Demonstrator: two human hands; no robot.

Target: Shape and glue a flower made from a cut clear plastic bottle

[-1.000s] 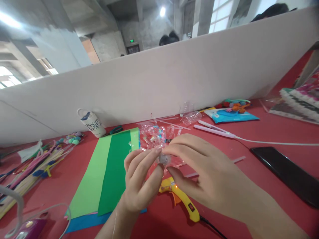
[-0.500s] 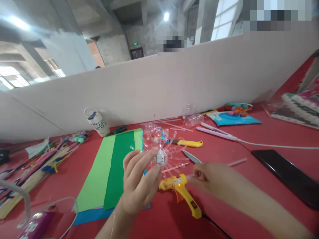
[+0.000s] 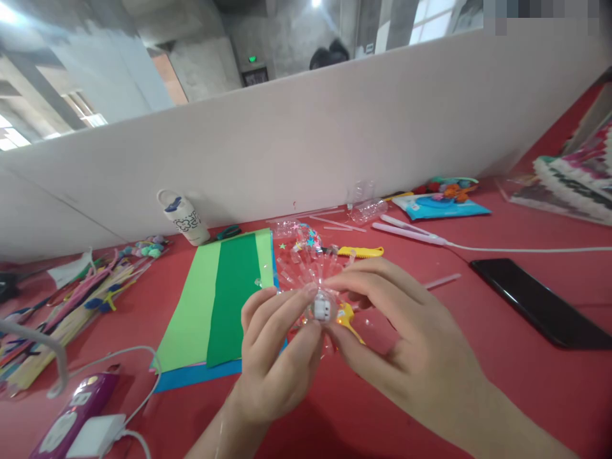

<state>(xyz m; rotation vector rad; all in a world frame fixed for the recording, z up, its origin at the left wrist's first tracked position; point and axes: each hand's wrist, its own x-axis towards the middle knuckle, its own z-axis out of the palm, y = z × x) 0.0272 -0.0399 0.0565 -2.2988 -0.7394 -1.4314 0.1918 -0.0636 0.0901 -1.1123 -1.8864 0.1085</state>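
Observation:
Between my hands is a clear plastic bottle piece cut into a fringe of strips (image 3: 306, 262), with a small white block (image 3: 322, 310) set in its round end, which faces me. My left hand (image 3: 282, 350) is closed, pinching the left side of that end. My right hand (image 3: 406, 331) curves round the right side, thumb below and fingers above, fingertips on the rim. Behind them the yellow glue gun (image 3: 349, 320) lies on the table, mostly hidden. A yellow utility knife (image 3: 361, 252) and small coloured stars (image 3: 312, 240) lie just beyond the fringe.
Green felt sheets (image 3: 234, 299) lie left of my hands. A white tumbler (image 3: 185, 220) stands by the partition. On the right are a pink hair straightener (image 3: 411, 233), a black phone (image 3: 540, 303) and a blue packet (image 3: 444, 207). A purple power strip (image 3: 71, 414) sits front left.
My right hand has moved left from behind the glue gun to the bottle piece and now grips it with my left. The view has tilted down slightly; the glue gun is now largely covered.

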